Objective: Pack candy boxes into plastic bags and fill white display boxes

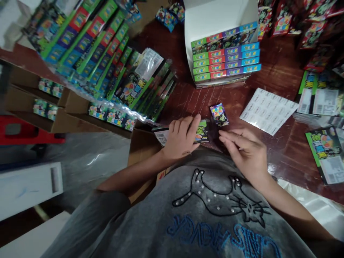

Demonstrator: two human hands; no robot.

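Note:
My left hand lies flat on a green-and-black printed card pack at the near edge of the dark wooden table, pressing it down. My right hand hovers just right of it, fingers stretched out and holding nothing. A small purple-and-black packet lies on the table just beyond both hands, touched by neither.
A white display box filled with rows of colourful packs stands behind. A sheet of stickers lies to the right. Stacks of green packs lean at left above cardboard cartons. More printed cards sit at far right.

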